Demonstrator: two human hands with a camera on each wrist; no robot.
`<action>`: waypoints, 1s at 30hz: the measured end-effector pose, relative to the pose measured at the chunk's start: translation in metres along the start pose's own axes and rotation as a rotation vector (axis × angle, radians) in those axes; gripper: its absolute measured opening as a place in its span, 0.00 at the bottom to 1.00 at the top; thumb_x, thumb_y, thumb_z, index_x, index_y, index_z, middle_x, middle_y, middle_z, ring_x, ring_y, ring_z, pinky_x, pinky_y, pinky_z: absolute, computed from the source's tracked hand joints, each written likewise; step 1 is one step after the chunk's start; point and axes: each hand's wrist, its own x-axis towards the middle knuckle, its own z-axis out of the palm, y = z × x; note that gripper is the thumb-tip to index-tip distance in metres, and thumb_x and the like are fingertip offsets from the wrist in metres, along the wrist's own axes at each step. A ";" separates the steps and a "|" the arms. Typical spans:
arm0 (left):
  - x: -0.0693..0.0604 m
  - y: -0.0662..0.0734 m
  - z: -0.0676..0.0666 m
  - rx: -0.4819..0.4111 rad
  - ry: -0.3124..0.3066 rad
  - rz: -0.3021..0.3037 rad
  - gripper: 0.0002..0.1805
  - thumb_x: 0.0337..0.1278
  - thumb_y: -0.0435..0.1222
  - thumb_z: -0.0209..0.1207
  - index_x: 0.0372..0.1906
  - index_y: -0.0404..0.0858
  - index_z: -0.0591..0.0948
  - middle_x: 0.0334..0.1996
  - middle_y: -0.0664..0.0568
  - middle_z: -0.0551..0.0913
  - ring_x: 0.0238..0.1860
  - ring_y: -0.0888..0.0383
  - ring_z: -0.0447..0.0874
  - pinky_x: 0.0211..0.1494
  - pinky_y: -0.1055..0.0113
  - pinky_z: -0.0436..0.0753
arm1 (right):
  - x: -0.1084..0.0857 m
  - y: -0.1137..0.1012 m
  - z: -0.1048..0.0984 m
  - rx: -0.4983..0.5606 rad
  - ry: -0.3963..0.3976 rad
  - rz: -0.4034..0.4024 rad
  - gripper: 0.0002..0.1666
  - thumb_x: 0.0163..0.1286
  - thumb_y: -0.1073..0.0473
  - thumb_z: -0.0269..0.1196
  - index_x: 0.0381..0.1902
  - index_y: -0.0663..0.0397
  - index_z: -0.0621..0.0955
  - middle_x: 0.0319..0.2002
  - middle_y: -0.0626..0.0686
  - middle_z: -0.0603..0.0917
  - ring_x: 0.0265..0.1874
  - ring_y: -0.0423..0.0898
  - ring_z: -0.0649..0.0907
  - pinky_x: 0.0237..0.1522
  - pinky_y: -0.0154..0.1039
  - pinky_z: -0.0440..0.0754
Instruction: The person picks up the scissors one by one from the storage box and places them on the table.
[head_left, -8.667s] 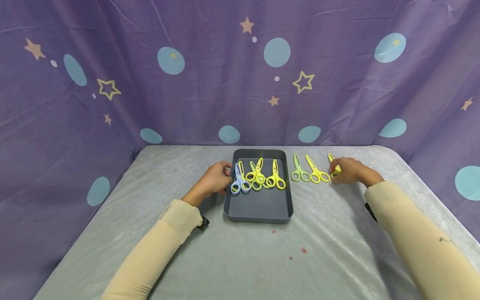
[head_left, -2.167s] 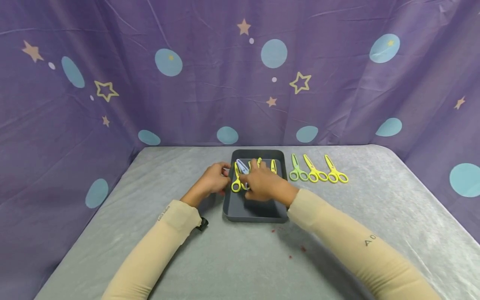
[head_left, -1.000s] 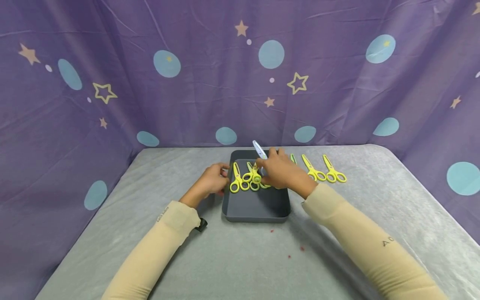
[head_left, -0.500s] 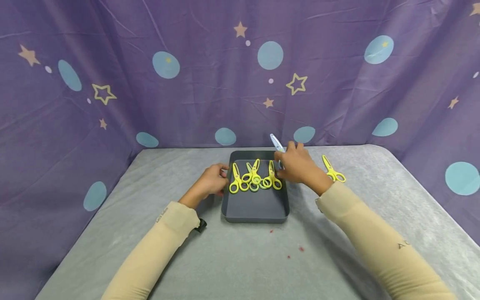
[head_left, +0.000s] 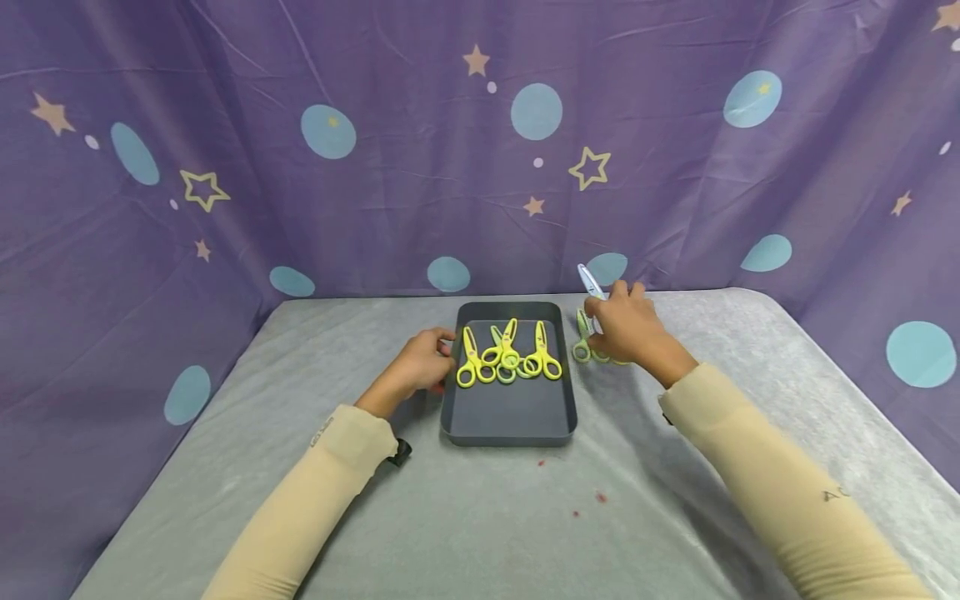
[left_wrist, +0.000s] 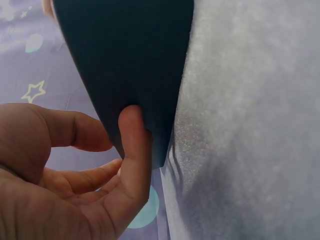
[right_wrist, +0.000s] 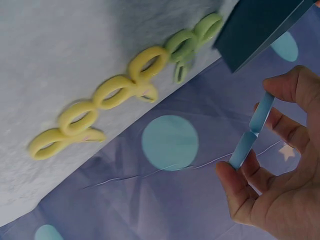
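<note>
My left hand [head_left: 422, 362] holds the left wall of a dark grey tray [head_left: 510, 437]; in the left wrist view its thumb [left_wrist: 134, 135] presses the outside and the fingers reach the rim. Pale blue scissors [head_left: 589, 282] are pinched by the handles in my right hand [head_left: 628, 327], raised above the table right of the tray, blades pointing up and away. Beneath that hand, green scissors [head_left: 582, 322] lie beside the tray. Two yellow scissors, the nearer-to-green pair [right_wrist: 141, 85] and the outer pair [right_wrist: 70, 132], lie in the same row, mostly hidden by the hand in the head view.
Inside the tray lie several scissors: a yellow pair [head_left: 470, 343] at left, a yellow pair [head_left: 541, 337] at right, and overlapping yellow and green ones between. A grey cloth [head_left: 375, 517] covers the table. A purple curtain [head_left: 420, 167] stands behind.
My right hand lifted the blue scissors out of the tray and carried them right, past its right wall. Earlier it laid a yellow pair at the row's right end. The left hand stays at the tray.
</note>
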 end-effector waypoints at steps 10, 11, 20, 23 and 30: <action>0.000 -0.002 -0.001 -0.001 -0.007 0.012 0.33 0.65 0.26 0.54 0.75 0.34 0.66 0.54 0.39 0.73 0.34 0.48 0.84 0.30 0.56 0.90 | -0.009 0.033 0.001 0.048 0.001 0.082 0.23 0.59 0.54 0.72 0.50 0.58 0.82 0.45 0.74 0.72 0.46 0.74 0.69 0.36 0.64 0.78; 0.000 -0.002 -0.001 -0.002 -0.007 0.012 0.33 0.65 0.26 0.54 0.75 0.34 0.66 0.54 0.39 0.73 0.34 0.48 0.84 0.30 0.56 0.90 | -0.010 0.037 0.001 0.052 0.001 0.088 0.23 0.59 0.55 0.72 0.50 0.58 0.81 0.45 0.75 0.72 0.46 0.74 0.69 0.36 0.64 0.78; 0.002 -0.002 -0.001 -0.005 -0.014 0.010 0.33 0.65 0.25 0.53 0.75 0.34 0.66 0.54 0.39 0.73 0.34 0.48 0.84 0.30 0.55 0.90 | -0.018 0.071 0.005 0.082 -0.028 0.134 0.24 0.60 0.55 0.70 0.51 0.61 0.80 0.47 0.77 0.71 0.45 0.76 0.68 0.35 0.66 0.78; 0.001 -0.001 -0.001 -0.008 -0.010 0.010 0.33 0.65 0.25 0.54 0.75 0.34 0.66 0.54 0.39 0.73 0.34 0.48 0.84 0.31 0.55 0.90 | -0.021 0.082 0.005 0.091 -0.059 0.154 0.25 0.61 0.55 0.70 0.53 0.63 0.80 0.47 0.78 0.70 0.44 0.77 0.68 0.35 0.66 0.78; 0.000 0.000 0.000 -0.007 -0.008 0.009 0.32 0.66 0.26 0.53 0.75 0.34 0.66 0.56 0.38 0.72 0.34 0.48 0.85 0.31 0.55 0.90 | -0.029 0.106 0.007 0.122 -0.104 0.184 0.26 0.62 0.56 0.70 0.53 0.65 0.79 0.46 0.79 0.69 0.43 0.78 0.68 0.33 0.65 0.77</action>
